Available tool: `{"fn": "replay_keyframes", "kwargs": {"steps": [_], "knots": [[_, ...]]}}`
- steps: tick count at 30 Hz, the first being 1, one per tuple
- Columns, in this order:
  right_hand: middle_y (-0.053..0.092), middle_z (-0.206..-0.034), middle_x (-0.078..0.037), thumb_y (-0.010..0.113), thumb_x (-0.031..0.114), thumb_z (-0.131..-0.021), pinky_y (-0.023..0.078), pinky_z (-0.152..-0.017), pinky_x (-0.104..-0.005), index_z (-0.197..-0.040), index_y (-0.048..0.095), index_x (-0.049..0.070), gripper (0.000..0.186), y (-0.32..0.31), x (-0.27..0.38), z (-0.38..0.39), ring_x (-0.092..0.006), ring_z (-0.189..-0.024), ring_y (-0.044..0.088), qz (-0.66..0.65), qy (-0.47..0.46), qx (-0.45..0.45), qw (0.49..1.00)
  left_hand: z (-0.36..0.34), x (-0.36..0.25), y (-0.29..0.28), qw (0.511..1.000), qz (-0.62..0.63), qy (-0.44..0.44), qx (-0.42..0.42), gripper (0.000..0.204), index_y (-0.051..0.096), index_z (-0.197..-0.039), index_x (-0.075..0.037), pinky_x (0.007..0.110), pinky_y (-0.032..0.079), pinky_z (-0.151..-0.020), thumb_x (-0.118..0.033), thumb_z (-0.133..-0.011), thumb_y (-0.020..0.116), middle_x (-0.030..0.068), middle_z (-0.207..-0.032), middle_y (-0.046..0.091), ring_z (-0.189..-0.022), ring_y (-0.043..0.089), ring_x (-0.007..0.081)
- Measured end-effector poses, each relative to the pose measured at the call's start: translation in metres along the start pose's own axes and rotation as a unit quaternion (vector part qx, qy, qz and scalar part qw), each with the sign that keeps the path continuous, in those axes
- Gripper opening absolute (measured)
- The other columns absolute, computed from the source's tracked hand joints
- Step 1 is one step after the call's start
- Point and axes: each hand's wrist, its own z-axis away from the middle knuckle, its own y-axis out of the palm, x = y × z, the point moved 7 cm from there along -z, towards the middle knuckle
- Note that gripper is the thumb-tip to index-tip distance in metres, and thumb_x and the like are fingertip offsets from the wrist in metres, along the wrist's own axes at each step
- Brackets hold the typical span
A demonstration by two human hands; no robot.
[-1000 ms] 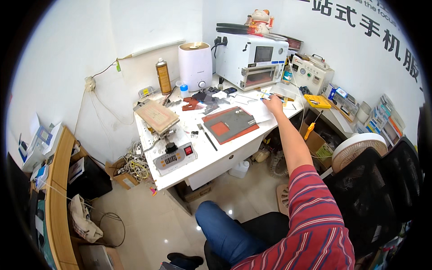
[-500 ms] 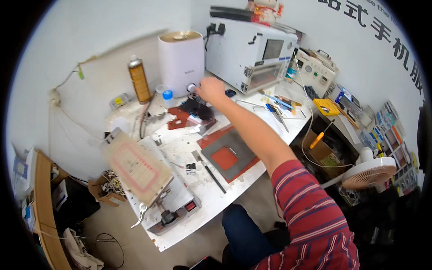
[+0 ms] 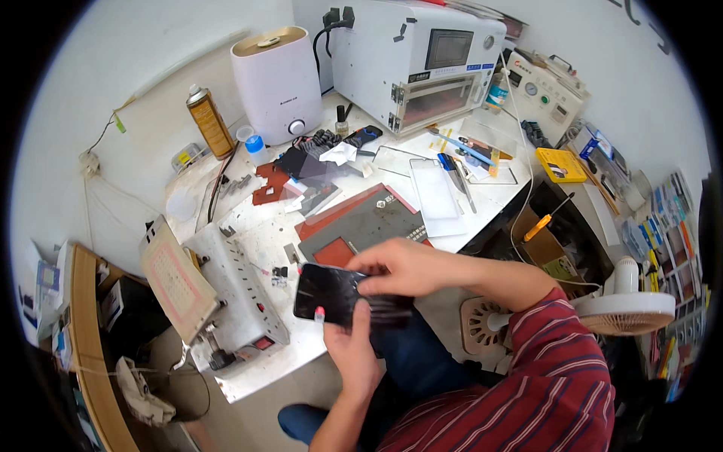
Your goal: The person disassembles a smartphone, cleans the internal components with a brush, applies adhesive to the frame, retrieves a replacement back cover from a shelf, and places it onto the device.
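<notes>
Over the front edge of the bench, my left hand (image 3: pixel 354 350) grips a dark phone (image 3: pixel 325 290) from below, its thumb against the near edge. The phone's glossy black face is up, and small red spots show at its edges. My right hand (image 3: pixel 410 267) is over the phone's right part, fingers curled together against it. Whatever those fingers pinch, if anything, is hidden. Beneath the right hand the dark surface is smeared by motion. A grey mat (image 3: pixel 365 226) on a reddish sheet lies just beyond both hands.
A metal heating device (image 3: pixel 241 290) with a raised padded plate stands left. Behind are a spray can (image 3: pixel 209 124), a white humidifier-like appliance (image 3: pixel 275 87) and a white machine (image 3: pixel 376 68) with a window. Tweezers (image 3: pixel 463 184) and a clear sheet lie right; a fan (image 3: pixel 629 309) stands beyond the bench.
My right hand has come back from the far side of the bench to the phone. My left hand and the phone have come into view. The view has shifted.
</notes>
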Motion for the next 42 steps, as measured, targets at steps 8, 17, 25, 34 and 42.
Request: {"fn": "replay_keyframes", "kwargs": {"steps": [8, 17, 25, 34, 42], "knots": [[0.077, -0.108, -0.011, 0.074, 0.017, -0.09, 0.054, -0.086, -0.0339, -0.127, 0.071, 0.003, 0.04, -0.046, -0.047, -0.087, -0.0201, -0.096, 0.07, 0.074, -0.005, 0.101, 0.992, 0.031, 0.036, 0.015, 0.969, -0.222, -0.016, 0.106, 0.052, 0.046, -0.147, -0.002, 0.037, 0.05, -0.105, -0.005, -0.1, 0.066, 0.0129, -0.134, 0.058, -0.123, 0.057, 0.0209], [0.076, -0.111, -0.009, 0.075, 0.016, -0.093, 0.053, -0.088, -0.0326, -0.131, 0.069, 0.003, 0.041, -0.053, -0.045, -0.109, -0.0178, -0.098, 0.068, 0.125, -0.005, 0.238, 0.963, 0.016, -0.042, -0.01, 0.757, -0.565, 0.328, -0.017, 0.037, 0.062, -0.124, 0.002, 0.042, 0.051, -0.096, 0.004, -0.088, 0.068, 0.0198, -0.117, 0.065, -0.107, 0.064, 0.0366], [0.065, -0.102, -0.009, 0.081, 0.015, -0.083, 0.054, -0.083, -0.0365, -0.109, 0.073, 0.004, 0.029, -0.058, -0.035, -0.094, -0.0227, -0.093, 0.065, 0.245, -0.055, 0.083, 0.964, -0.021, -0.044, -0.014, 0.721, -0.624, 0.302, -0.007, 0.05, 0.055, -0.135, 0.003, 0.044, 0.049, -0.096, -0.002, -0.089, 0.073, 0.0199, -0.122, 0.066, -0.109, 0.063, 0.0371], [0.072, -0.108, -0.005, 0.076, 0.011, -0.086, 0.053, -0.091, -0.0392, -0.122, 0.07, 0.01, 0.036, -0.001, 0.008, -0.115, -0.0254, -0.105, 0.063, 0.262, -0.304, 0.093, 0.911, -0.023, -0.045, -0.027, 0.76, -0.594, 0.262, -0.034, 0.078, 0.035, -0.153, 0.005, 0.043, 0.046, -0.105, 0.003, -0.085, 0.074, 0.0212, -0.131, 0.062, -0.121, 0.061, 0.0345], [0.071, -0.096, -0.001, 0.074, 0.009, -0.087, 0.054, -0.082, -0.0364, -0.119, 0.073, 0.011, 0.033, 0.008, 0.008, -0.121, -0.0221, -0.097, 0.063, 0.256, -0.368, 0.101, 0.888, -0.025, -0.049, -0.033, 0.783, -0.567, 0.253, -0.038, 0.085, 0.028, -0.157, 0.005, 0.043, 0.045, -0.107, 0.003, -0.085, 0.075, 0.0231, -0.134, 0.058, -0.123, 0.059, 0.0352]]}}
